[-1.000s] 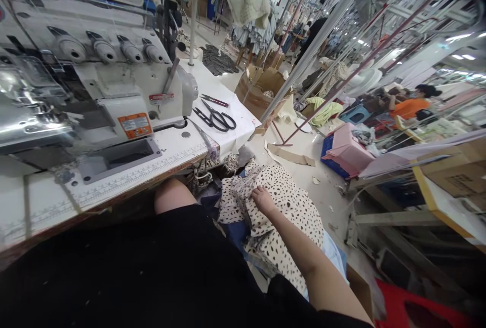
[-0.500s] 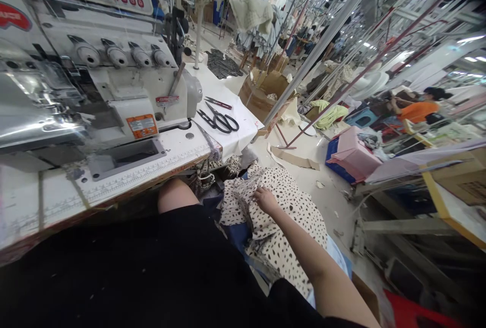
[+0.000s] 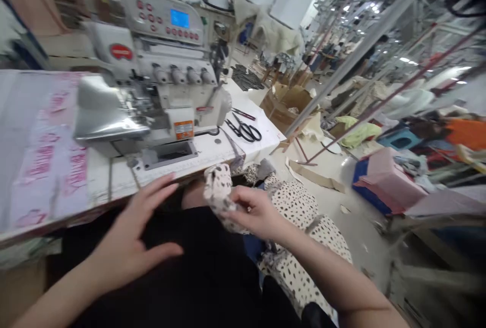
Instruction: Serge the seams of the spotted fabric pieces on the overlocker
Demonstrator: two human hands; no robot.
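Observation:
My right hand (image 3: 253, 211) pinches a small bunched piece of cream fabric with dark spots (image 3: 218, 186), held above my lap. Thumb and fingers close on its right side. To its left, my left hand (image 3: 138, 234) is spread with nothing in it, thumb apart from the fingers, over the black cloth on my lap. More spotted fabric (image 3: 294, 204) lies heaped at my right side, under and beyond my right forearm. The overlock sewing machine (image 3: 178, 85) stands on the table in front of my hands.
Black scissors (image 3: 246, 129) and a dark-red-handled tool (image 3: 243, 114) lie on the table's right end. A cardboard box (image 3: 283, 108) and a slanting metal pole (image 3: 341, 75) stand beyond. A pink-lined blue bin (image 3: 395, 178) sits on the floor at right.
My right hand has lifted a spotted piece from the heap and brought it left over my lap. My left hand has come into view, fingers spread. The view has turned left.

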